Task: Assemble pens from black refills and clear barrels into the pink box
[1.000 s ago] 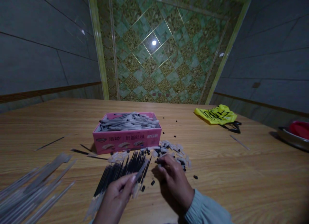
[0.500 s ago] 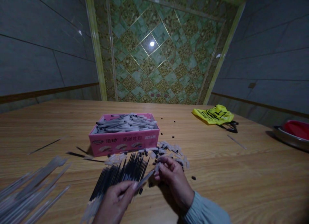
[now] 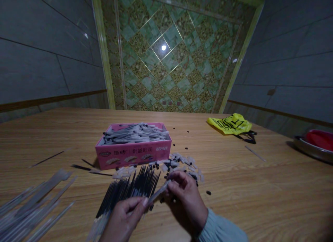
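My left hand (image 3: 127, 214) is closed around a slim translucent pen (image 3: 157, 193), which points up and to the right. The fingers of my right hand (image 3: 188, 197) are pinched at the pen's far end, where a small pale piece partly shows; the fingertips hide how it sits. Left of the pen, a row of dark-tipped thin refills (image 3: 127, 190) lies side by side, partly behind my left hand. Beyond my right hand is a scatter of small clear caps (image 3: 188, 161) and black plugs (image 3: 208, 192).
A pink box (image 3: 135, 155) full of finished-looking pens (image 3: 137, 132) stands behind the refills. Clear tubes and plastic sleeves (image 3: 39, 203) lie at the left. A yellow bag (image 3: 231, 124) lies back right, and a metal-rimmed red basin (image 3: 316, 144) sits at the right edge.
My right fingertips have moved slightly down and closed in on the pen's far end. My left hand holds nearly the same position.
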Available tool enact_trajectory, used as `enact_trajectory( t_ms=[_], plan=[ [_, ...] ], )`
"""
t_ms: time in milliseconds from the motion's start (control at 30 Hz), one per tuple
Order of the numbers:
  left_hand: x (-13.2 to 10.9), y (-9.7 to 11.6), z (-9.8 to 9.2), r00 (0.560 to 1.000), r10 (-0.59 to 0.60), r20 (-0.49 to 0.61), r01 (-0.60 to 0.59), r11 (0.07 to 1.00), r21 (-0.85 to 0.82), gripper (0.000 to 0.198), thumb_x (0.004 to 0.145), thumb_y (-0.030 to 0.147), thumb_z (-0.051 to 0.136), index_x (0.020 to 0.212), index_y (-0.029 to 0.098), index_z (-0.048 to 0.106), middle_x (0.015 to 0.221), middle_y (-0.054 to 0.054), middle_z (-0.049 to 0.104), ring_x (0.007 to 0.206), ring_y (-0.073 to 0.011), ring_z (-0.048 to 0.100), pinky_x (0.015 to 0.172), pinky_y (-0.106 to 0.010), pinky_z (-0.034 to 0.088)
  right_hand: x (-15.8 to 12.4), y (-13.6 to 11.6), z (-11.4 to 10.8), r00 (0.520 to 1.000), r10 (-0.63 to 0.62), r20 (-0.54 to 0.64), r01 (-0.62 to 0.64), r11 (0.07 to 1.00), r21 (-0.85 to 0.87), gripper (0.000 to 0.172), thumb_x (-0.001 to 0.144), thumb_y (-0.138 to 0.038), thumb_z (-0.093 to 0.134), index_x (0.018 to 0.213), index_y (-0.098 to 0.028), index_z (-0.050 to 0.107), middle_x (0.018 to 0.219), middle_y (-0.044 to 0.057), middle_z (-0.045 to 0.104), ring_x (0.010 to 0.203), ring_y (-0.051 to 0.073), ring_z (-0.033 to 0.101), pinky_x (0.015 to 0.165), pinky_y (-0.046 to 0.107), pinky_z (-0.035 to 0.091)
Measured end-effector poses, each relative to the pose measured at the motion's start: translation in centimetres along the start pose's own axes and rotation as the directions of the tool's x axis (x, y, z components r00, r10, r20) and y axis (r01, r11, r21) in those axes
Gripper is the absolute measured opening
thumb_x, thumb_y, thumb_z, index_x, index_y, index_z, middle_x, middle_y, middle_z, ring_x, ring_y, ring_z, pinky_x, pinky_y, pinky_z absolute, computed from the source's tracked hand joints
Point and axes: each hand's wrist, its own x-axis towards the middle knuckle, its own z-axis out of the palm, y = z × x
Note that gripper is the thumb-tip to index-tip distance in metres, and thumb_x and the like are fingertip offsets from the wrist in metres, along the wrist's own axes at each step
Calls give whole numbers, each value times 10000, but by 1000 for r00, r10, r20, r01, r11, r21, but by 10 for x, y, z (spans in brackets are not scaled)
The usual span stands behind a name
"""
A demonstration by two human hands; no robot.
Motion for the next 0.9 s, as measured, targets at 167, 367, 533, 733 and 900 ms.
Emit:
enact_trajectory(
  t_ms=[167,367,533,733,900],
  plan=[
    [-1,-4,1,992,-121,37,124,988,-94,407,638,545,674,634,141,721,424,28,415,398,-73,280,363,-198,174,-1,-3,-2,999,-27,34,32,988,-148,249,674,-325,768,809,-146,659,655,15,629,556,145,599,536,271,479],
    [0,-6,-6,943,-235,236,286,934,-213,452,691,577,623,676,126,651,421,115,209,361,-17,98,381,-205,29,2,-15,-13,944,-254,212,329,784,-526,119,769,-215,667,877,-201,714,825,38,667,795,180,609,728,284,466],
    [1,-7,-9,898,-259,356,366,888,-278,446,683,580,633,632,137,602,407,125,200,346,-5,60,368,-211,11,-1,-30,-11,860,-269,433,507,541,-671,205,901,-300,519,846,-186,680,749,38,627,728,162,583,676,262,419],
    [3,-10,-10,913,-216,346,275,952,-134,489,687,632,580,634,147,607,383,115,223,341,-33,105,361,-219,65,-5,-26,-10,808,-334,486,588,412,-696,381,946,-415,394,798,-165,640,672,44,592,633,153,547,596,248,381],
    [-2,7,-10,982,85,168,-126,958,257,408,773,482,563,556,154,671,497,-17,542,514,-127,484,486,-227,342,-5,-23,-7,866,-279,415,499,429,-753,367,933,-354,414,689,-156,603,625,23,562,611,138,530,590,236,350]
  ],
)
